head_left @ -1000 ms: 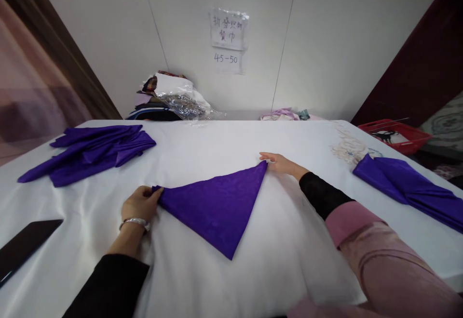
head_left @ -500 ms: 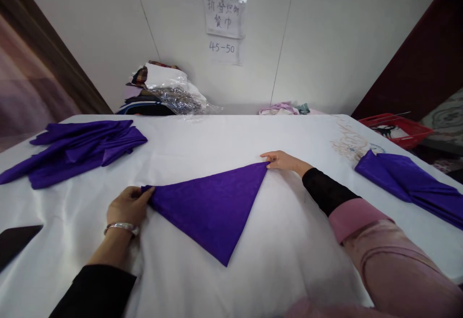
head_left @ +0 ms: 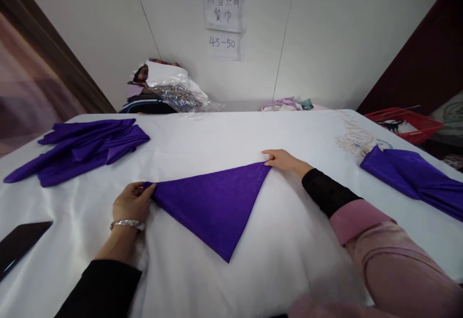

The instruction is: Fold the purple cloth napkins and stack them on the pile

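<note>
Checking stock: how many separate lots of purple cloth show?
3: a held triangle at centre, a heap at left, a folded lot at right. Layers may hide more cloths.

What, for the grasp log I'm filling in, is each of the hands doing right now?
Left hand: closed, pinching the left corner of the purple cloth triangle.
Right hand: holding its right corner, one finger extended.

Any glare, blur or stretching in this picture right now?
Head view: bright glints on the plastic wrap; head view, edges: the pink sleeve looks stretched, the curtain soft; head view, middle: the triangular cloth, left hand and right hand look reasonably clear.
</note>
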The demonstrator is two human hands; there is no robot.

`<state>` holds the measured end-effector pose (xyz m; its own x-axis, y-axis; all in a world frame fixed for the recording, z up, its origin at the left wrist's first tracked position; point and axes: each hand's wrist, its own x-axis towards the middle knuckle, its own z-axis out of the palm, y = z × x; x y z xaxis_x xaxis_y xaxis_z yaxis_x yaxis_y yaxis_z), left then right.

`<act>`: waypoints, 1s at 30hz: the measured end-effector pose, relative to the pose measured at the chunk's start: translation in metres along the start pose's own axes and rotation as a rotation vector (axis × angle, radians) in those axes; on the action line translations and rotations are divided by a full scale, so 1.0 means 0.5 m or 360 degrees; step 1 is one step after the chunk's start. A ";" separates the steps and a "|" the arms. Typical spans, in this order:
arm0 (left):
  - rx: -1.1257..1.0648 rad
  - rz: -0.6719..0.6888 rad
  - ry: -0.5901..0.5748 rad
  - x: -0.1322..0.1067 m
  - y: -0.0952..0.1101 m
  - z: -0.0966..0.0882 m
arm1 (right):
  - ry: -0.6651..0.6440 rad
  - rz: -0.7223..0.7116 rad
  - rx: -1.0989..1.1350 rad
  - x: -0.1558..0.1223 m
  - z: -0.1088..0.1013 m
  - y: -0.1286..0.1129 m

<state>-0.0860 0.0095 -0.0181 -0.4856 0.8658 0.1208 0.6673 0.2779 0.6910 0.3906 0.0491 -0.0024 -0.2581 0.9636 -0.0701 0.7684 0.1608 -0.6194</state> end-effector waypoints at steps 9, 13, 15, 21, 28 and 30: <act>-0.0055 -0.0030 -0.0026 -0.017 0.018 -0.010 | -0.0120 -0.0041 0.0495 -0.004 -0.006 0.032; -0.0002 -0.0038 -0.0014 -0.018 0.026 -0.010 | -0.0171 -0.0059 0.0496 0.001 -0.004 0.042; -0.0018 -0.0045 -0.0022 -0.018 0.025 -0.010 | -0.0176 -0.0059 0.0468 0.000 -0.005 0.041; -0.0040 -0.0024 -0.0031 -0.013 0.012 -0.008 | -0.0195 -0.0050 0.0386 -0.003 -0.012 0.031; -0.0052 -0.0003 -0.0031 -0.017 0.018 -0.007 | -0.0286 -0.0065 0.0364 0.003 -0.018 0.029; -0.0067 -0.0010 -0.0030 -0.018 0.019 -0.007 | -0.0294 -0.0057 0.0317 0.003 -0.020 0.028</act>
<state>-0.0771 0.0028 -0.0099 -0.4790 0.8717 0.1032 0.6395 0.2660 0.7213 0.4070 0.0552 -0.0033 -0.3999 0.8996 -0.1754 0.6310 0.1314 -0.7645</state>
